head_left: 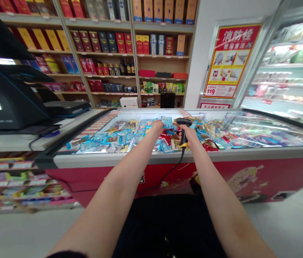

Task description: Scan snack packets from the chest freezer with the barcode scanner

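Here, left hand pinching a glossy blue packet, right hand clamped on a black scanner — above the freezer.

- Both arms are bare from the frame's lower edge to the left hand and right hand at centre
- A dark sleeve edge shows at the lower left, on the left upper arm
- Black clothing fills the lower centre between the arms, its cut unclear

Over the freezer, the left hand holds a blue packet; at three o'clock of it, the right hand grips a scanner.
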The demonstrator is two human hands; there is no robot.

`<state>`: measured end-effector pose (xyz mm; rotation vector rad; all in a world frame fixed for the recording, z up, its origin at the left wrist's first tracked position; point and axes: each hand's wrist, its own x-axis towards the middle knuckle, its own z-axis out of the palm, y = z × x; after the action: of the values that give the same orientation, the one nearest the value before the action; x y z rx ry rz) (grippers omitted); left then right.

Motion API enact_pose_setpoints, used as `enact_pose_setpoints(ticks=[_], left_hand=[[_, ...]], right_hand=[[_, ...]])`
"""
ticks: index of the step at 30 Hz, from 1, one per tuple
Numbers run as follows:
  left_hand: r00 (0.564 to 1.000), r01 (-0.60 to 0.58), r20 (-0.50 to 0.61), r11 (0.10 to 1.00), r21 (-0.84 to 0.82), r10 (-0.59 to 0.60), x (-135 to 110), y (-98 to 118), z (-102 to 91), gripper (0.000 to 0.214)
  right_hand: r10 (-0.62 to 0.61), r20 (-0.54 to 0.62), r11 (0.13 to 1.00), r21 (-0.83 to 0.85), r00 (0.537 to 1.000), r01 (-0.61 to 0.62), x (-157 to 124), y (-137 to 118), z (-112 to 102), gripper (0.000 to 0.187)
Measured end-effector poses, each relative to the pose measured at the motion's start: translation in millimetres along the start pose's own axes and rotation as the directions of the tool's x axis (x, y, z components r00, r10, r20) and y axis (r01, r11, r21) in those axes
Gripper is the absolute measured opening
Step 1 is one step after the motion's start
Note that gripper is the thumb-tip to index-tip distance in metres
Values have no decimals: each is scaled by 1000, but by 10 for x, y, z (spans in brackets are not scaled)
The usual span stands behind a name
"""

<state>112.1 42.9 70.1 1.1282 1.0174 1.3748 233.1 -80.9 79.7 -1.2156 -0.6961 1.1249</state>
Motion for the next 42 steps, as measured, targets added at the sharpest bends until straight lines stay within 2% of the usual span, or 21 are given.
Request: enact_pose_setpoints(ticks=[2,4,7,10,12,15,18,22,27,31,35,39,42], left_hand=[[1000,-11,-5,997,79,12,-16,7,200,40],[996,-85,-2,962,258,88,-53,-36,333,47],[980,-199,108,829,522,168,-113,-160,404,45],[955,-293,215,765,574,205,-140,-273,383,38],[935,-353,248,730,585,252,-142,-301,348,37],[919,-393,264,669,631,291,-151,-263,268,42],[916,-395,269,552,735,298,-177,-173,109,45],[944,-274,167,392,878,286,-191,-99,-314,45],[960,-69,-1,239,968,280,-154,-118,-1083,47],[938,64,-117,167,984,326,-134,-80,-1702,50],[908,161,-189,105,981,375,-79,39,-2292,52],[938,222,-237,83,971,253,65,177,-2784,70],[957,264,-274,103,959,98,196,231,-2963,82]], right_hand=[[-19,-39,999,28,999,20,64,-16,-137,25],[-20,-59,999,45,998,23,111,-9,-242,25],[-4,-58,998,59,998,8,132,27,-320,25],[15,-31,999,52,999,-14,98,60,-307,25],[26,-16,999,38,1000,-25,64,76,-266,24],[29,18,1000,8,999,-29,39,114,-180,23],[36,65,999,-16,997,-35,52,184,-67,22],[53,131,997,-57,990,-46,38,297,161,25],[63,217,988,-153,974,-30,-120,415,544,27],[97,289,981,-188,952,-43,-225,537,815,23],[121,342,974,-221,932,-46,-254,685,974,25],[165,337,965,-249,927,-82,-250,783,1015,26],[161,321,962,-263,933,-76,-226,809,1001,25]])
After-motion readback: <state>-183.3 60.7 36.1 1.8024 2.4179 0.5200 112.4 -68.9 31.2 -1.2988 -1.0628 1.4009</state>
